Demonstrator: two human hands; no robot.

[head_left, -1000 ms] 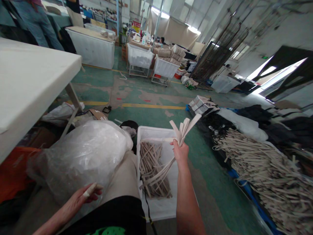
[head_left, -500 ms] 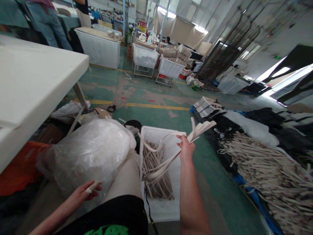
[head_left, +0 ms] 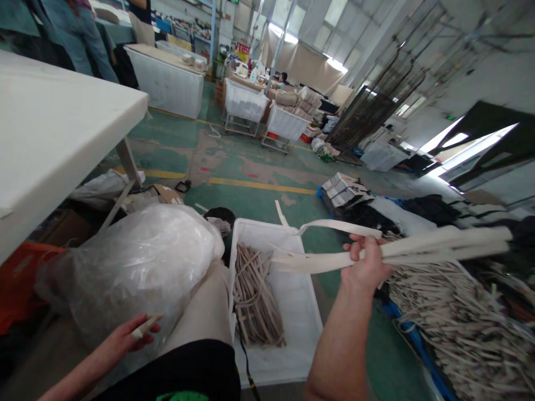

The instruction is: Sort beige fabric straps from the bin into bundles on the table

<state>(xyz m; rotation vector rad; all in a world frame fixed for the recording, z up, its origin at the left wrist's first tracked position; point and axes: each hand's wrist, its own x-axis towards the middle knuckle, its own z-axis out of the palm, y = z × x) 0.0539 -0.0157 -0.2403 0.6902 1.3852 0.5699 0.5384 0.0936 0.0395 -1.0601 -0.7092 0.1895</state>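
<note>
My right hand (head_left: 368,260) is closed around a bundle of cream fabric strips (head_left: 438,245). The strips stick out to the right, and their other ends trail left over the white plastic bin (head_left: 307,334); one curls up loosely above its rim. Inside the bin lies a pile of beige strips (head_left: 257,301). Low on the left, my left hand (head_left: 140,333) hangs beside my leg near a clear plastic bag (head_left: 167,245). Its fingers are loosely stretched, and a pale wrapping seems to cover one of them.
A large heap of beige strips (head_left: 463,317) lies on blue sheeting at the right. A white table (head_left: 71,106) juts in at the left, over an orange bag (head_left: 25,284). White wheeled carts (head_left: 286,122) stand farther back. Other people are at the upper left.
My right hand has swung right with the strips, pulling their trailing ends up off the pile in the bin. My left hand has moved slightly left and down in view.
</note>
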